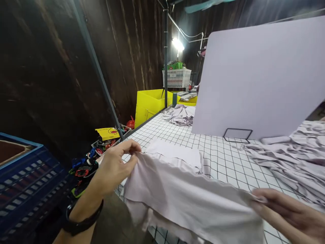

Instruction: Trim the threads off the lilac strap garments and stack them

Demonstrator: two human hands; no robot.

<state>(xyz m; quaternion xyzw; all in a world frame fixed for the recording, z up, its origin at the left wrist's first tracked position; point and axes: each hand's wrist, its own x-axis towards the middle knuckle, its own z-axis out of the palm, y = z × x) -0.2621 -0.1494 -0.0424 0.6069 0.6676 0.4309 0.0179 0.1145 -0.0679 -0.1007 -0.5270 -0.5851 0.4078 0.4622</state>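
Observation:
A thin, pale lilac garment (188,193) with a wavy upper edge is stretched sideways just above the table; its lower part hangs in folds, and its exact kind is unclear. My left hand (115,167) pinches its upper left corner between thumb and fingers. On the other side, my right hand (289,210) grips the right corner, where a small fold of cloth sticks out. Behind the garment a flat white stack (175,152) lies on the white grid-patterned tabletop (223,161), partly hidden by the cloth.
A large lilac panel (256,78) stands upright near a black wire bracket (238,135). Crumpled lilac cloth lies in a heap (286,166) at right and a pile (180,114) farther back. Left are a blue crate (27,176), a yellow bin (148,105) and a metal post (98,69).

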